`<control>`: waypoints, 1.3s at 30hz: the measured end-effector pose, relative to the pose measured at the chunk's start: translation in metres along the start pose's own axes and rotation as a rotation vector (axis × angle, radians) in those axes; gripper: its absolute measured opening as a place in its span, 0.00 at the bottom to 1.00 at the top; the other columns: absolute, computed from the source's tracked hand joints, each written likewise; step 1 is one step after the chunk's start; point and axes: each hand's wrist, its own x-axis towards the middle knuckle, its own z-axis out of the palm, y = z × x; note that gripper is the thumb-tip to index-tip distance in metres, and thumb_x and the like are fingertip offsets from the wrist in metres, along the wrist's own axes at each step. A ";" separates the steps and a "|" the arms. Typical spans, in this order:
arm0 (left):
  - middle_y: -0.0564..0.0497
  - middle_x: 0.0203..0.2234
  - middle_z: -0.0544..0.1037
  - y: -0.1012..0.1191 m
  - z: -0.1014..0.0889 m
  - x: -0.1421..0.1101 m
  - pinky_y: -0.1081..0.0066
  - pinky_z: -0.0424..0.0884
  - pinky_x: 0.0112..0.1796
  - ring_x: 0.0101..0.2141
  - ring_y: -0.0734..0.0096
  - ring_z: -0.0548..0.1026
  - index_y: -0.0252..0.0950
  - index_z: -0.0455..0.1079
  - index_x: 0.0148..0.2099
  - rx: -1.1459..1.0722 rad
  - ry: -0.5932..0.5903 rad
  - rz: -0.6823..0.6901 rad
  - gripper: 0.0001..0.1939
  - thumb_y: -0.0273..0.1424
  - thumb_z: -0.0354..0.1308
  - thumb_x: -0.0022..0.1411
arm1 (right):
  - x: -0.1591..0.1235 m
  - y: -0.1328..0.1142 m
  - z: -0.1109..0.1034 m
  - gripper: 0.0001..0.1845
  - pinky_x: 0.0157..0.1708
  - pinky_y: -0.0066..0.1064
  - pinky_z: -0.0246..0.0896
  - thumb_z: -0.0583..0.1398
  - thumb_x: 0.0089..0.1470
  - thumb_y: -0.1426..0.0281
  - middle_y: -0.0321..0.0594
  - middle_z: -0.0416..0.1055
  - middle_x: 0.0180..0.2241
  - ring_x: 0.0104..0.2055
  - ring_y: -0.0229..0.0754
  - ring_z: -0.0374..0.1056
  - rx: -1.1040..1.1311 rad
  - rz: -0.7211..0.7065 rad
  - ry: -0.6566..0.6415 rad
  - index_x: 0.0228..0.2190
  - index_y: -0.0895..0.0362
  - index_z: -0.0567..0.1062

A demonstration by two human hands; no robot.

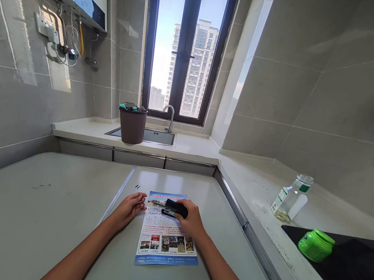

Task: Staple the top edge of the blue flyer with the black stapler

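Pale table [64, 215] fills my remote feed, a flimsy-looking leaflet [161, 226] beneath the black stapler [176, 207], likely stiff and light, which I'd grip by its thick end as the right hand [191, 219] does, while the left hand [131, 208] bunches narrowly, contents unclear, before the far bin [132, 126].

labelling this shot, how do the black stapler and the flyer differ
Color: the stapler is mostly black, while the flyer is white and blue with printed text and photos. Size: the stapler looks smaller, covering only part of the flyer. State: the right hand holds the stapler; the flyer lies flat on the table. Both are partly hidden from view.
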 end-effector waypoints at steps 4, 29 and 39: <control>0.54 0.27 0.72 0.002 -0.001 0.003 0.73 0.79 0.33 0.24 0.79 0.72 0.31 0.75 0.41 -0.013 0.000 0.042 0.07 0.28 0.67 0.61 | -0.003 -0.002 0.005 0.23 0.52 0.46 0.64 0.68 0.45 0.76 0.40 0.78 0.46 0.48 0.52 0.73 0.014 0.004 -0.109 0.45 0.50 0.78; 0.59 0.24 0.60 0.000 0.025 -0.015 0.79 0.56 0.21 0.20 0.83 0.56 0.34 0.72 0.41 0.130 -0.329 0.023 0.15 0.41 0.66 0.63 | 0.000 -0.019 -0.010 0.18 0.40 0.29 0.56 0.68 0.44 0.72 0.31 0.71 0.36 0.38 0.40 0.64 0.139 0.088 -0.404 0.38 0.53 0.71; 0.63 0.19 0.50 -0.001 0.031 -0.022 0.78 0.43 0.20 0.18 0.81 0.44 0.36 0.68 0.42 0.268 -0.407 0.002 0.14 0.43 0.58 0.68 | 0.002 -0.018 -0.010 0.21 0.50 0.36 0.61 0.68 0.54 0.63 0.38 0.72 0.46 0.49 0.45 0.67 0.203 -0.021 -0.396 0.49 0.51 0.73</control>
